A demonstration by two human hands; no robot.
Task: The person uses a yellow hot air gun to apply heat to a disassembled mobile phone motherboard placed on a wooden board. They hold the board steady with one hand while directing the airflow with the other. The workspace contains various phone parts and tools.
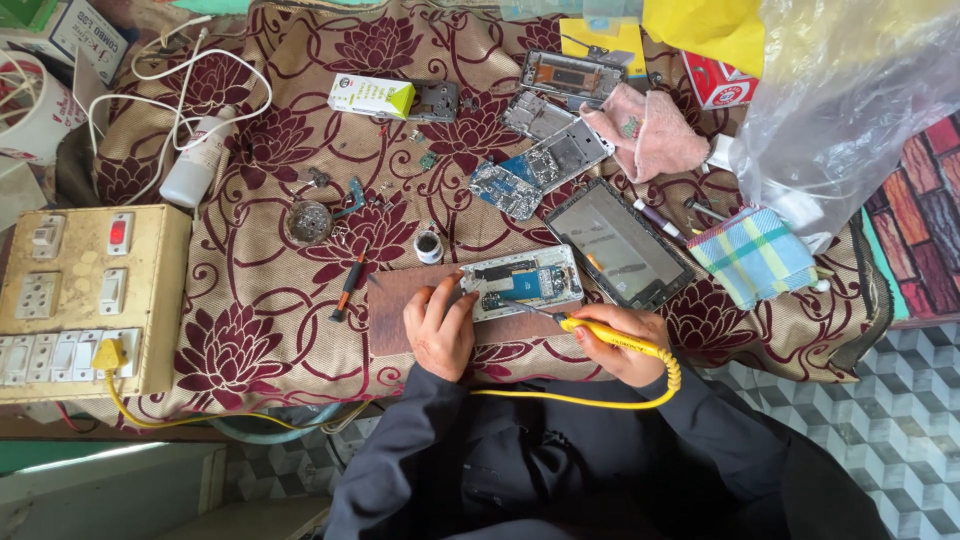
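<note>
Tablecloth (250, 330) beige, maroon floral; soldering iron (610, 337) yellow; folded cloth (752, 255) blue-green-white plaid; socket board (80, 300) cream.
</note>
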